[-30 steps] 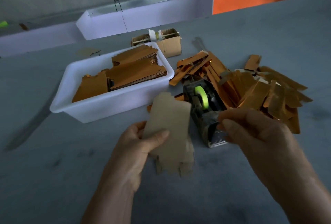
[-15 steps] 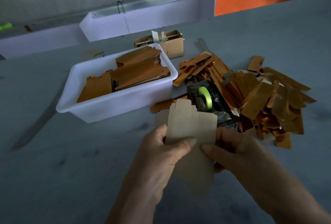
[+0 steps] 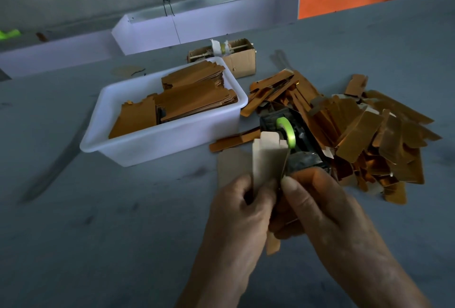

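We are holding the cardboard blank (image 3: 267, 160) just in front of the tape dispenser (image 3: 301, 160), with the grip of the left hand (image 3: 241, 211) pinching its left panels, while the right hand (image 3: 317, 209), at the dispenser a second ago, is now pinching its right edge. The blank, flat before, is folding into a sleeve, so we are probably closing its seam, though any tape is too dim to see.
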The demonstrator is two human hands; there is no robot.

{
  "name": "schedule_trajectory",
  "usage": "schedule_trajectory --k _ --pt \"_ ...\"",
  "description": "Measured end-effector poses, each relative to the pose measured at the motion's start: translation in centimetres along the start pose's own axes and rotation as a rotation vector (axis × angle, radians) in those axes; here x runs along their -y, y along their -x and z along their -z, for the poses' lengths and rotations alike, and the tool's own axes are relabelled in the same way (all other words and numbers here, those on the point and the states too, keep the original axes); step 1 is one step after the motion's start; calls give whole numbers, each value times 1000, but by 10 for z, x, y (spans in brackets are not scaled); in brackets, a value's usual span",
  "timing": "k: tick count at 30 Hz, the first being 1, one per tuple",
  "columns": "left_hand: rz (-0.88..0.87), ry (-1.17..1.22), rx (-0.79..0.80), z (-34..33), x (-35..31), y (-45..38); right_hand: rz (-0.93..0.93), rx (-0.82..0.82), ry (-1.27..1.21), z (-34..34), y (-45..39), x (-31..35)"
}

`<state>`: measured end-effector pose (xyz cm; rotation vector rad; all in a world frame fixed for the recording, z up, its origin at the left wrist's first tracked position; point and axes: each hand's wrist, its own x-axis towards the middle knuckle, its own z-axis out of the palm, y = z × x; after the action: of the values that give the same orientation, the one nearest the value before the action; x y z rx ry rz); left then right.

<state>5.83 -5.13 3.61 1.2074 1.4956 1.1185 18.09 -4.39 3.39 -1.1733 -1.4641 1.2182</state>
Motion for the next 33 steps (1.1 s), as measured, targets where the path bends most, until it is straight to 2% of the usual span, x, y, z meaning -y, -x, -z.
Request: schedule_trajectory --k 5,9,10,12,15,20,23,26,29,32,33 --pt "-56 -49 109 9 -1 3 -57 79 -30 10 -3 1" --pt "-14 -17 174 11 -2 5 -56 -139 250 16 -3 -2" --pt "-2 -18 194 12 -2 5 -80 -131 214 16 -4 -3" --pt "41 0 204 11 -1 5 -143 -29 -12 14 -4 -3" --pt "82 59 129 10 2 5 -198 -14 -196 12 -4 -7" --pt "-3 -42 -3 6 6 10 -207 -78 -247 8 -5 -10" --pt "-93 -226 -186 -1 9 11 -198 -120 -238 6 -6 -11" --pt "-274 -463 -308 -12 9 16 -188 -150 -262 2 -5 -13" --pt "-357 -769 -222 -20 12 18 -185 -169 -337 -2 -3 -13" --pt "-374 -679 -272 -26 12 21 -191 -176 -337 -4 -3 -13" --pt "-362 -738 -256 -27 11 21 -199 -176 -349 -5 -3 -12"
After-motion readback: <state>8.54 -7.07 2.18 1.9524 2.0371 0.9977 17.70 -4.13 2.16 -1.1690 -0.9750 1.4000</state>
